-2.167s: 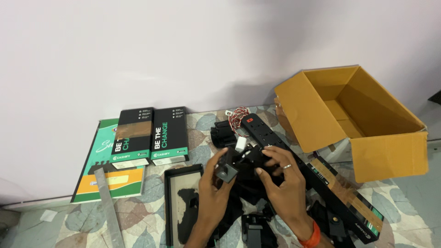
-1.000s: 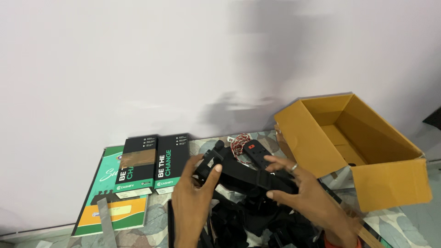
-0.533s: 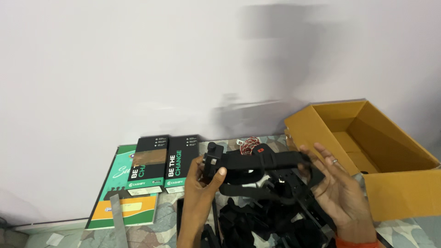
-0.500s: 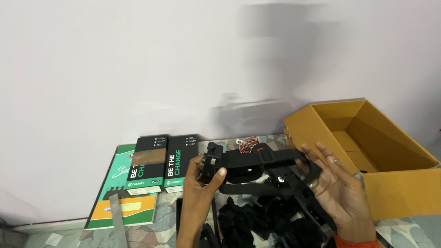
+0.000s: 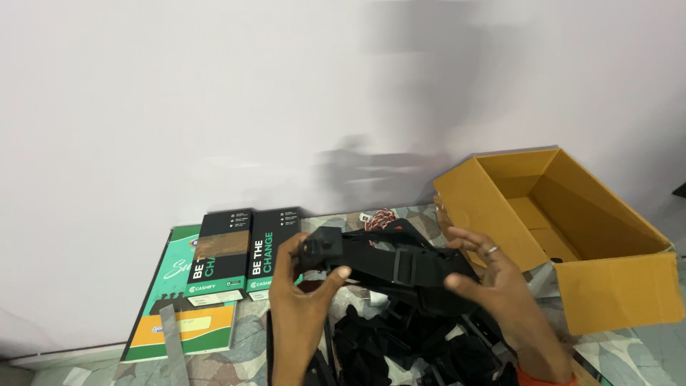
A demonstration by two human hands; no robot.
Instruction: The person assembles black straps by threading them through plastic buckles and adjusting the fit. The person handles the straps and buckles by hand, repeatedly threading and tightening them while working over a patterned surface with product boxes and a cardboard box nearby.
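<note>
White wall rises behind the patterned tabletop (image 5: 643, 350). I'm mid-inspection: my left hand (image 5: 304, 307) and right hand (image 5: 500, 293) each grip an end of the black strap assembly (image 5: 389, 268), raised above the black parts pile (image 5: 407, 343). Turning it needs both grips firm.

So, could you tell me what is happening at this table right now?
A person holds a black strap assembly up with both hands: the left hand grips its left end, the right hand its right. Below lies a heap of black parts. An open cardboard box sits to the right, two black cartons to the left.
</note>
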